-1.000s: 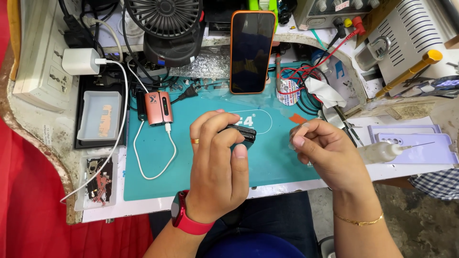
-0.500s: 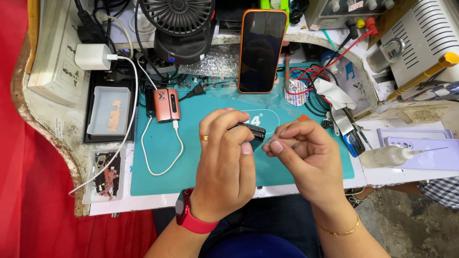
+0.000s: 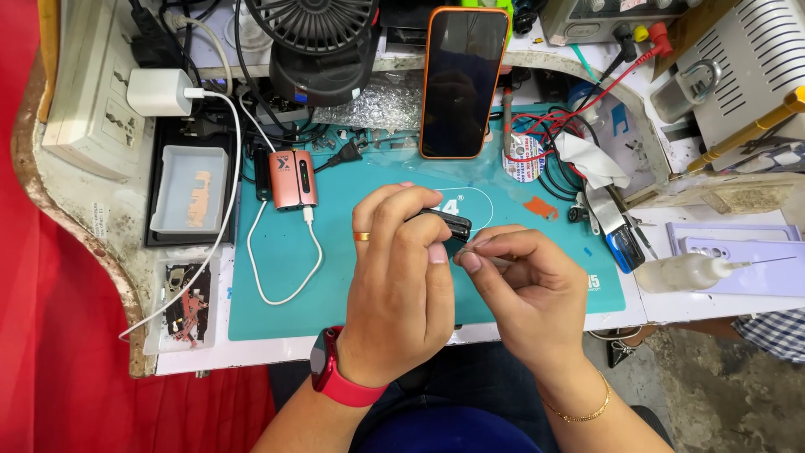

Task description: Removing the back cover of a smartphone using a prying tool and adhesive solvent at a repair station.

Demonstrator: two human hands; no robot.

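A: Head view, bench entry. We log the left hand (image 3: 394, 294) curled shut around a small black device (image 3: 446, 223), thumb and fingers clamping it just above the teal mat (image 3: 277, 260).

B: And the right hand (image 3: 524, 289)?

A: Its fingertips (image 3: 470, 262) are pressed together in a pinch at the device's 5 o'clock end, touching it. We cannot tell what, if anything, sits inside that pinch; it is too small to make out.

B: We note the surroundings?

A: At 12 o'clock from the hands, an orange-cased phone (image 3: 463, 80) stands propped, screen dark. At 10 o'clock, a copper-coloured gadget (image 3: 292, 179) lies on the mat with a white cable (image 3: 289, 277) looping from it. At 3 o'clock, well apart, a needle-tipped squeeze bottle (image 3: 683, 272) lies on its side. At 9 o'clock, off the mat, a clear tray (image 3: 191, 189) holds a small part.
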